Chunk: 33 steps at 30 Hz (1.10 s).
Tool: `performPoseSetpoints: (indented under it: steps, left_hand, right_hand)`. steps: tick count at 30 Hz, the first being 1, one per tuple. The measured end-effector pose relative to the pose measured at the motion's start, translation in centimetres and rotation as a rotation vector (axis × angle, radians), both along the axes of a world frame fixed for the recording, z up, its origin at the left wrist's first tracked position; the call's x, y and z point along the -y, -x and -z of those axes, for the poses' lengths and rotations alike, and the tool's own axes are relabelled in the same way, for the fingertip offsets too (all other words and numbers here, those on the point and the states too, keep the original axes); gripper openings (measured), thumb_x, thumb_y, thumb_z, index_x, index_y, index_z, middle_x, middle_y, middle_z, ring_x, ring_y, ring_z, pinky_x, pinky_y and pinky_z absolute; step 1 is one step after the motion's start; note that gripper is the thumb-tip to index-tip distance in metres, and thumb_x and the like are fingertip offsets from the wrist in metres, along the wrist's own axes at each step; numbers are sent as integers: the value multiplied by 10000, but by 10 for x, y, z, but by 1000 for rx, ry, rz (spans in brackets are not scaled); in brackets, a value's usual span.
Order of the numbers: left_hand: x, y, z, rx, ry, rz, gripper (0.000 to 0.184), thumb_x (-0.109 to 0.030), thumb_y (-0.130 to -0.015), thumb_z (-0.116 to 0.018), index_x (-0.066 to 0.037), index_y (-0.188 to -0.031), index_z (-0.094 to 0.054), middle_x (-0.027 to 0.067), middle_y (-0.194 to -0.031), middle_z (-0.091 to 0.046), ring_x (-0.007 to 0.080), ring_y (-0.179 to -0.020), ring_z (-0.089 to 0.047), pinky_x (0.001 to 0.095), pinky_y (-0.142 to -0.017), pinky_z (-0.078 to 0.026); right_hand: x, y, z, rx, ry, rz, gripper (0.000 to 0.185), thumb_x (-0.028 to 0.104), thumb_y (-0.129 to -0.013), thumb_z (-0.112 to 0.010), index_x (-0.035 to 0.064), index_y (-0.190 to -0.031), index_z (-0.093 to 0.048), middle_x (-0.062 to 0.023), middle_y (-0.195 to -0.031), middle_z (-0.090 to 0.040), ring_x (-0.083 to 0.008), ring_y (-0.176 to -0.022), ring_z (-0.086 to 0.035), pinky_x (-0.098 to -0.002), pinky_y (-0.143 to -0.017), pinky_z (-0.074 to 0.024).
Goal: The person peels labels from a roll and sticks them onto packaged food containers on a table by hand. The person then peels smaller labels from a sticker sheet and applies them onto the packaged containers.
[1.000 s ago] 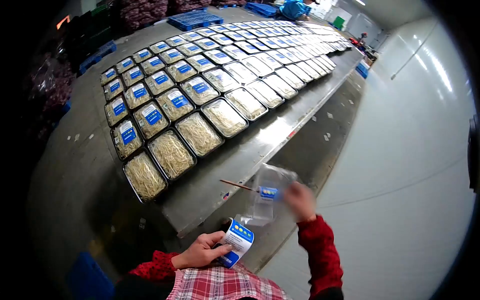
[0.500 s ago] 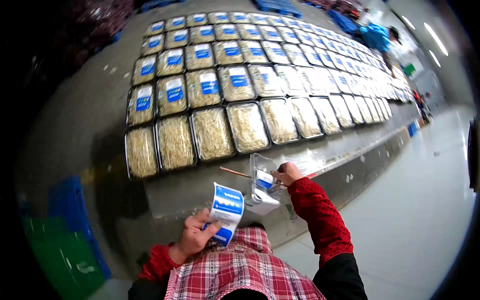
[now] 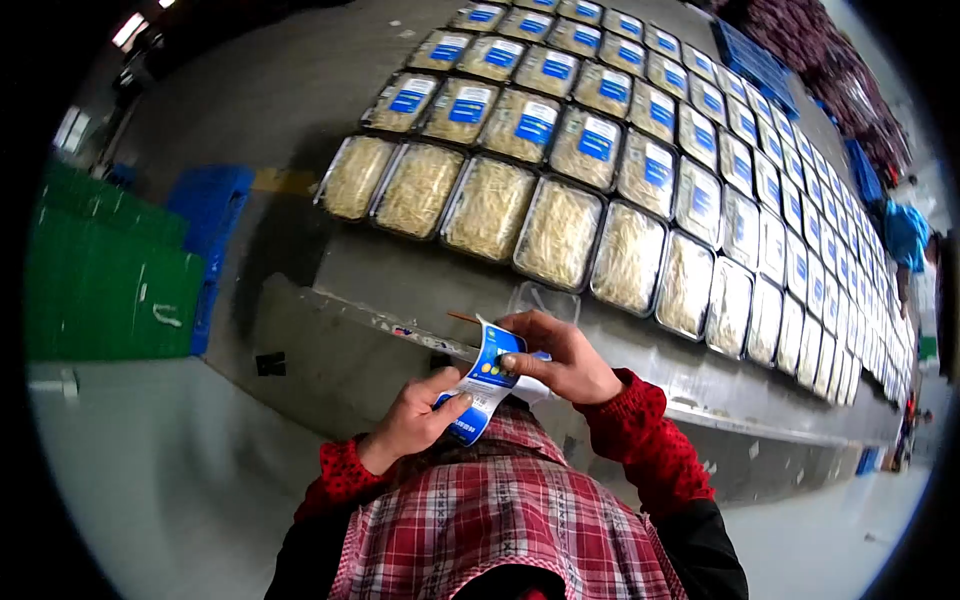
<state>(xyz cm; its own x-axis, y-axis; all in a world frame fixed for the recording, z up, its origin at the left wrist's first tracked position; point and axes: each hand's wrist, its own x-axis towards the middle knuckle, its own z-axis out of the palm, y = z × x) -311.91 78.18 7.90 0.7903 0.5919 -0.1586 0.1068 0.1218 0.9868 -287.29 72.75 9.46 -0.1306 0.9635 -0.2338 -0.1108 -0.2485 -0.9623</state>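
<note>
A curled strip of blue-and-white labels (image 3: pixel 497 350) is between my hands, in front of the checked apron. My left hand (image 3: pixel 412 422) pinches its lower end between thumb and fingers. On the upper end, my right hand (image 3: pixel 568 358) is closed, its thumb pressed on the printed side. Behind the right hand a clear plastic box (image 3: pixel 545 300) rests on the table, partly covered by the fingers. A thin brown stick (image 3: pixel 463 317) pokes out beside the strip. The nearest row of film-covered trays of pale sprouts (image 3: pixel 560 232) carries no labels.
Rows of labelled trays (image 3: pixel 537 122) extend far back and to the right on the metal table (image 3: pixel 380 282). On the left are a green crate stack (image 3: pixel 110 280) and a blue pallet (image 3: pixel 215 230). A person in blue (image 3: pixel 906 235) is at the far right.
My right hand has come from the clear box to the label strip and now grips its upper end. The left hand keeps its hold. The view has swung left.
</note>
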Motion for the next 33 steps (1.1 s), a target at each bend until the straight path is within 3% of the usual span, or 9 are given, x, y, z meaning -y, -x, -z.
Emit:
performPoseSetpoints:
  steps: [4,6,9,13,16,24,26,31,33]
  left_hand:
    - [10,10,3,-113,-140,-170,177,-118,-915,-671,-5,-1051,-657,83,-989,-660,136,-912,-613,290,-802,-495]
    - [3,1,-2,-10,-447,-262,209,-124,-887,-703,35,-1019,-668,138,-1204,-618,260,-1104,-596,360,-901,-487]
    - [-10,9,-5,6,-519,-375,186,-107,-881,-704,44,-983,-671,142,-1206,-630,231,-1062,-619,341,-881,-496]
    - [-40,39,-3,43,-349,-417,143,-70,-853,-719,39,-798,-644,143,-1104,-674,172,-947,-650,309,-788,-512]
    - [-69,77,6,-105,-226,-486,198,-60,-840,-737,23,-702,-622,131,-1018,-690,146,-856,-651,278,-710,-503]
    - [-145,111,17,98,78,-470,103,-68,-847,-733,24,-800,-727,127,-1058,-693,156,-1000,-641,284,-813,-507]
    - [-157,114,23,105,24,-464,108,-75,-847,-736,22,-800,-729,123,-1035,-698,156,-1004,-640,284,-805,-505]
    - [-174,114,31,84,1,-533,86,-67,-840,-741,18,-830,-737,97,-936,-700,134,-937,-643,266,-733,-498]
    - [-177,112,32,9,7,-652,69,-43,-840,-733,18,-872,-737,63,-881,-694,93,-826,-627,248,-675,-488]
  right_hand:
    - [-10,11,13,47,-7,-28,320,129,-898,-718,-40,-1145,-605,-94,-991,-678,-146,-898,-620,-325,-809,-516]
    - [-14,30,6,113,-103,-69,315,127,-888,-720,-39,-1130,-606,-145,-960,-690,-187,-875,-650,-340,-785,-526]
    - [-24,49,1,312,-179,-115,302,132,-886,-711,-15,-1133,-620,-209,-976,-681,-268,-879,-694,-368,-752,-532]
    - [-59,77,-1,369,-345,-131,268,137,-880,-719,-18,-1083,-638,-208,-912,-685,-269,-775,-684,-369,-700,-529]
    - [-90,107,-5,428,-159,-79,289,145,-867,-737,-17,-1084,-636,-204,-894,-685,-249,-743,-674,-360,-685,-527]
    - [-153,159,10,380,-132,10,257,119,-853,-744,-26,-1039,-641,-196,-834,-680,-234,-697,-671,-351,-645,-526]
    - [-161,165,5,477,-43,-23,254,58,-841,-742,-36,-1061,-657,-138,-901,-707,-183,-780,-666,-326,-724,-537]
    - [-182,176,21,456,-142,67,217,62,-848,-734,-7,-1046,-677,-134,-856,-705,-165,-727,-663,-310,-650,-528]
    - [-193,181,27,540,-308,155,178,86,-802,-745,30,-954,-670,-159,-766,-666,-302,-648,-665,-364,-593,-526]
